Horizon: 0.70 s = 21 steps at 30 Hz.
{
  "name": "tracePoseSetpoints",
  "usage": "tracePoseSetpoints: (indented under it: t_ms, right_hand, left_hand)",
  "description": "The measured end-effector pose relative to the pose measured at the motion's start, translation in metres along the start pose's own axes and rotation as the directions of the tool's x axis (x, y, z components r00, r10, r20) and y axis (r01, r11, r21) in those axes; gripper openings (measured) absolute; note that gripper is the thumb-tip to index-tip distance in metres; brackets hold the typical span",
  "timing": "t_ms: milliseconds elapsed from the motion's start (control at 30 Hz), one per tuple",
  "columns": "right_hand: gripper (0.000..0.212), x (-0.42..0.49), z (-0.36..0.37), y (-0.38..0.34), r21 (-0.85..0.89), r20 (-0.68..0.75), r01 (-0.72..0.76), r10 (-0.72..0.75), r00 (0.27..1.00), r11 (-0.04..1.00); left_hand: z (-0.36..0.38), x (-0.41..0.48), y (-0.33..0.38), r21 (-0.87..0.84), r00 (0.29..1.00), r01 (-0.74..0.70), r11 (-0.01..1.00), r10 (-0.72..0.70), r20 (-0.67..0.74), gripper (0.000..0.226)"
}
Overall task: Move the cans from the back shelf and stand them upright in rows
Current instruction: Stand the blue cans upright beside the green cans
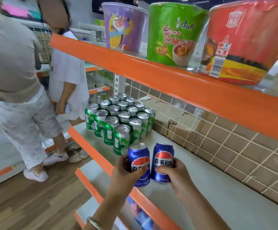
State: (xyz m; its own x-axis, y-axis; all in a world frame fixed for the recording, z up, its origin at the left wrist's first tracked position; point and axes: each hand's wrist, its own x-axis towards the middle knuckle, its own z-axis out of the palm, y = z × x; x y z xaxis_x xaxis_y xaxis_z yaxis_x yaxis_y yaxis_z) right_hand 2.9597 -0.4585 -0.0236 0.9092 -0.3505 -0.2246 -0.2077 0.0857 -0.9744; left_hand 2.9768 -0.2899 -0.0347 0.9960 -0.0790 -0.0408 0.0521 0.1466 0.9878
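Over the shelf (209, 196), upright blue cans (138, 156) clasped in left hand (126, 170) and right hand (174, 173)

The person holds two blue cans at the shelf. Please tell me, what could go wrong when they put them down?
1. The left blue can, gripped by the left hand, hangs close to the orange front edge of the shelf. If it is set down there, it might tip off.
2. The nearest green can stands just behind that can. A bump could knock it into the rows behind.
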Motion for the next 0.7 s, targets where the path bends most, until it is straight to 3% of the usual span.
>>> tracePoseSetpoints:
  t_ms: [267, 433, 700]
  right_hand:
    - [0.052, 0.042, 0.031, 0.026, -0.066, -0.187, 0.161, -0.171, 0.968, 0.985]
    - [0.068, 0.063, 0.039, 0.022, -0.244, -0.187, 0.21, -0.258, 0.948, 0.947]
    - [0.062, 0.1, 0.04, 0.014, -0.375, -0.25, 0.257, -0.364, 0.897, 0.891]
  left_hand:
    - [-0.018, 0.039, -0.022, 0.084, 0.995, -0.02, 0.996, 0.012, 0.1, 0.053]
    - [-0.032, 0.053, -0.023, 0.148, 0.973, -0.09, 0.985, 0.055, 0.226, 0.043]
    - [-0.04, 0.056, -0.024, 0.153, 0.918, -0.118, 0.981, 0.049, 0.393, 0.068]
